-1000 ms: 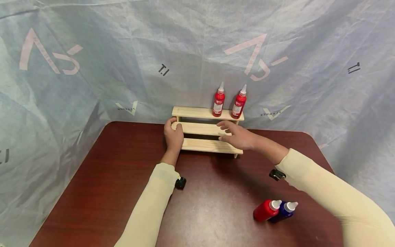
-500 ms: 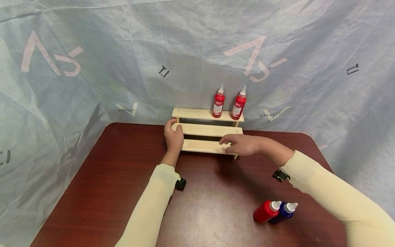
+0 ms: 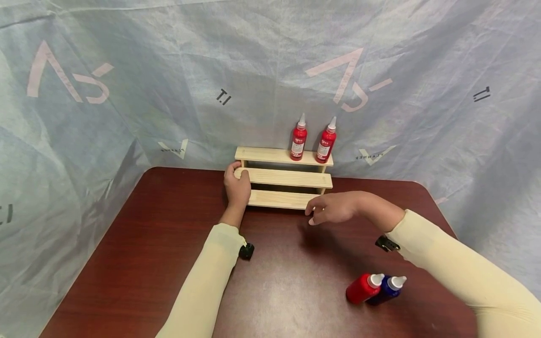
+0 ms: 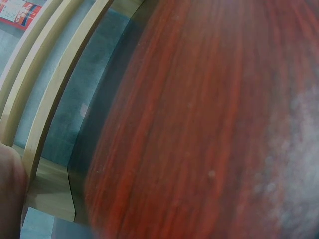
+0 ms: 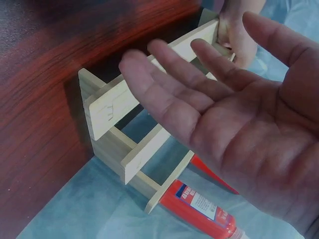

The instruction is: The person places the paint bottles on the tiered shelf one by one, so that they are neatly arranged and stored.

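Note:
A three-step wooden shelf rack (image 3: pixel 283 177) stands at the back of the table. My left hand (image 3: pixel 237 185) grips its left end, thumb over the middle step; only a sliver of that hand shows in the left wrist view. Off the front right corner of the rack hovers my right hand (image 3: pixel 338 207), holding nothing. In the right wrist view its fingers (image 5: pixel 169 107) are spread and loosely extended, with the rack's steps behind them. Two red squeeze bottles (image 3: pixel 298 142) with white nozzle caps stand upright on the top step, toward its right end.
On the table (image 3: pixel 169 263), front right, a red bottle (image 3: pixel 362 288) and a dark blue bottle (image 3: pixel 385 291) stand side by side below my right forearm. Grey printed cloth (image 3: pixel 262 70) hangs close behind the rack and along the sides.
My right hand has drawn back from the middle step, toward me and slightly right, past the lowest step. The left hand keeps its grip and the rack stays in place.

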`<state>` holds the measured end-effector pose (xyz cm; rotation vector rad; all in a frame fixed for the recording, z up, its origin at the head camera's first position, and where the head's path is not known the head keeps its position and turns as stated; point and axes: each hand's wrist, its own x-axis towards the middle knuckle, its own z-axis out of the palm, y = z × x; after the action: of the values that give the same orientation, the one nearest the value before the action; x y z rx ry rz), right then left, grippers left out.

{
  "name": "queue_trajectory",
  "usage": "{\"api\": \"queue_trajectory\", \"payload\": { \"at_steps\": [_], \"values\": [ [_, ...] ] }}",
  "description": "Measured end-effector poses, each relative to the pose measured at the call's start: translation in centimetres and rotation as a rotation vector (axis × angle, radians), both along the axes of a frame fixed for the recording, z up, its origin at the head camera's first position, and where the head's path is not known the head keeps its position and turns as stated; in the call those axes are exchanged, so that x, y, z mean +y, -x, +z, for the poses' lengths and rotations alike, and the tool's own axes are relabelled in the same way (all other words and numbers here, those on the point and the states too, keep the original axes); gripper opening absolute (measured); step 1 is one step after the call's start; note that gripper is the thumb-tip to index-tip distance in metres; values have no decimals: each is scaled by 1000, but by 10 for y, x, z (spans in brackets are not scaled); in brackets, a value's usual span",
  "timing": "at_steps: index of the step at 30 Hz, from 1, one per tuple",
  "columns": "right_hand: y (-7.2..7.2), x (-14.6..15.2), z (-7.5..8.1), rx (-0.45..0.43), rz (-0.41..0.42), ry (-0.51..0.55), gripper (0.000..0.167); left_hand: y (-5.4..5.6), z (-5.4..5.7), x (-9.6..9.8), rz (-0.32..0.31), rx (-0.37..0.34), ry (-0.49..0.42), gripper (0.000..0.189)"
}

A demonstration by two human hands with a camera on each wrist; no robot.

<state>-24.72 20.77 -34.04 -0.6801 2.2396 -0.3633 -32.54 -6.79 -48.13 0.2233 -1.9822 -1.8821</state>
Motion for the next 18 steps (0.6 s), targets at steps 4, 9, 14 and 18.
{"api": "queue_trajectory", "payload": {
  "at_steps": [4,9,14,18],
  "values": [
    [-3,0,-1,-38,-7,11,44,-1,0,0,-11,-1,-2,37],
    [-5,0,-1,-47,-6,-5,46,-2,0,-1,-21,1,-4,37],
    [-9,1,1,-100,-34,-20,46,-2,0,-1,-26,7,-7,37],
    [-14,3,1,-135,-40,-41,38,-2,0,0,-22,6,-2,37]
  ]
}}
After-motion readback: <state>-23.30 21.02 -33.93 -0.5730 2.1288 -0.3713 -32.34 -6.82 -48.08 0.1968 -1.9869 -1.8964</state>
